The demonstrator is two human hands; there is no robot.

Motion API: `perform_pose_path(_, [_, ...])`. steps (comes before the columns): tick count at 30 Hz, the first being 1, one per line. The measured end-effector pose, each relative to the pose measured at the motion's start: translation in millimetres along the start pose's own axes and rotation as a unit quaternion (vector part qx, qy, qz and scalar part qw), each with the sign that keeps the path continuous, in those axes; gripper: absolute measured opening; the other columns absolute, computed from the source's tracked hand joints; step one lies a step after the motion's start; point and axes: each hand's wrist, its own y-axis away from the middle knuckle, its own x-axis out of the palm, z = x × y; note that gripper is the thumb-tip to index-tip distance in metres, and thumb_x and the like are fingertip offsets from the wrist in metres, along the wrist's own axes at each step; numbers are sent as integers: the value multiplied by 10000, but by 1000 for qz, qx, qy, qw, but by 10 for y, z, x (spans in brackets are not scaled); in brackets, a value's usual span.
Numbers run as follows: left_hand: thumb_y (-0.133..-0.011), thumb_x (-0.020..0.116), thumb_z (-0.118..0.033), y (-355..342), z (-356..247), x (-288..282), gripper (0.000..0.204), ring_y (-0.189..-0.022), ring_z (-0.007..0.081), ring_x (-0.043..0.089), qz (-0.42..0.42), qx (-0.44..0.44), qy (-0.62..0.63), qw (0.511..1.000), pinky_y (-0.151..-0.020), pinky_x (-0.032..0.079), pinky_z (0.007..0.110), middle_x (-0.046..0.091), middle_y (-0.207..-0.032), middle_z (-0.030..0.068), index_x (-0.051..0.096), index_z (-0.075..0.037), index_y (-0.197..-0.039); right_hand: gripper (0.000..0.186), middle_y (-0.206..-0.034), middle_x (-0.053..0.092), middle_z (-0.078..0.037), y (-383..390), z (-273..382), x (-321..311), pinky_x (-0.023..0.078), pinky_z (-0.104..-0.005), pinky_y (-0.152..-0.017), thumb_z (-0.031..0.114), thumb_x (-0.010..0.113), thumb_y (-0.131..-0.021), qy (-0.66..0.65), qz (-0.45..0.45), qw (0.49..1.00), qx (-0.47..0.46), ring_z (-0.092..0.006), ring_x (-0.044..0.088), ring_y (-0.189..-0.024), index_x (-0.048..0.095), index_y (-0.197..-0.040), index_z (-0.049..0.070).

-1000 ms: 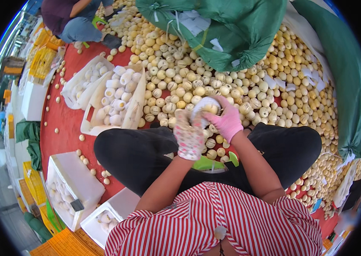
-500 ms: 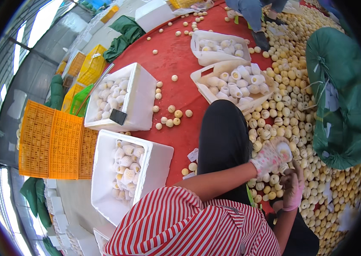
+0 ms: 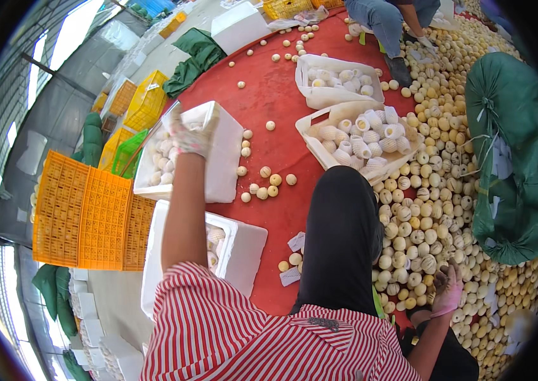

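My left hand [image 3: 186, 133], in a floral glove, reaches over the upper white foam box [image 3: 218, 159] of net-wrapped fruit [image 3: 164, 162]; its fingers are blurred and what they hold is unclear. My right hand [image 3: 447, 289], in a pink glove with darkened fingers, is low at the edge of the pile of pale round fruit [image 3: 421, 241], beside my bent right leg, its fingers curved and apart. A second foam box [image 3: 243, 254] with wrapped fruit lies partly behind my left arm. A pale plastic crate [image 3: 370, 146] of wrapped fruit stands beyond my left knee [image 3: 339, 216].
Orange crates [image 3: 78, 209] and yellow crates [image 3: 145, 98] line the left. A green sack [image 3: 504, 190] lies on the right. Another plastic crate [image 3: 339, 82] stands farther off on the red mat [image 3: 256, 76]. A co-worker [image 3: 383, 25] squats at the top.
My view has turned left since one second ago. My left hand has moved from beside my right hand, where it held a wrapped fruit, to over the upper foam box. My right hand stayed low.
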Motion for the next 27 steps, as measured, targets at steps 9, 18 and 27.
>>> perform_pose_path(9, [-935,517,-242,2079,552,2110,391,-1062,304,604,553,-310,187,751,-893,512,402,581,-1201,207,508,17,-1227,367,-962,640,-85,-146,428,475,498,-259,-705,196,597,-892,210,-17,978,-11,-129,604,-785,581,-1184,-26])
perform_pose_path(18, [-920,570,-57,3157,605,3399,247,-911,214,664,664,-316,27,677,-769,570,312,657,-1060,121,574,-10,-1162,369,-1160,608,-178,-1805,871,-454,447,-342,-931,141,588,-867,358,-232,862,-274,-287,602,-1046,567,-1209,5])
perform_pose_path(27, [-861,655,-101,3620,918,3500,247,-811,108,642,765,-229,-63,599,-717,524,230,669,-900,61,622,-25,-1094,701,-1345,464,-174,-3019,1244,-363,437,-401,-986,141,688,-772,653,-213,720,-94,-362,517,-1166,385,-1401,198])
